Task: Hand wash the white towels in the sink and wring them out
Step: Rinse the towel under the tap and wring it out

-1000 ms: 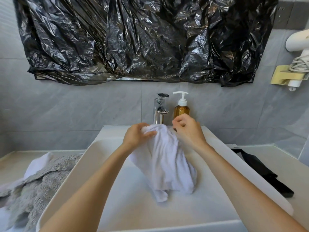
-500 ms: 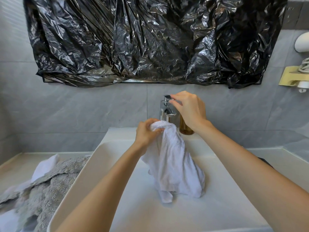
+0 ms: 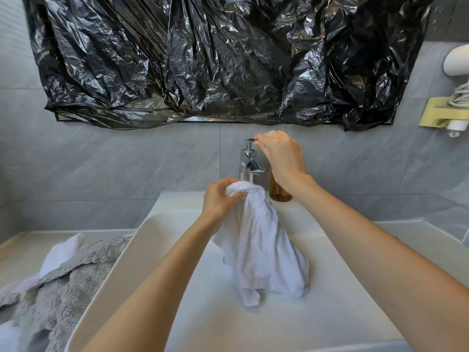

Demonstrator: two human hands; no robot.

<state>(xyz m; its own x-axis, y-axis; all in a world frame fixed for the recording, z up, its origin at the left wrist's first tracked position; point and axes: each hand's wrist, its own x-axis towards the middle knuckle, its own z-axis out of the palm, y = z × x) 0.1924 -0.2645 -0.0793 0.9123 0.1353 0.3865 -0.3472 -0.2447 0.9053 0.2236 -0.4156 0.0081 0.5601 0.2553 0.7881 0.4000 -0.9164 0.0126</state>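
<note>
1. A grey-tiled bathroom wall runs behind a white sink, with crumpled black plastic sheeting hung over what seems to be a mirror above it.
2. The white towel hangs bunched from the left hand, its lower end trailing down onto the basin floor, just in front of the chrome tap.
3. The left hand grips the towel's top in a closed fist, cloth spilling over the knuckles.
4. The right hand is up at the tap, fingers curled at its top lever; an amber soap bottle stands mostly hidden behind that wrist.
5. No water is visibly running, and the towel looks dry and fluffy (so probably light for now).
6. Judged as a thing to handle: soft, limp terry with no stiffness, so it will fold wherever it is held. Once soaked it should get much heavier and droop, and soap may make it slippery.
7. The bunched top is a sound hold for wetting; wringing will likely want both hands, one near each end, twisting against each other.
8. More towels, grey and white, lie heaped on the counter left of the sink.
</note>
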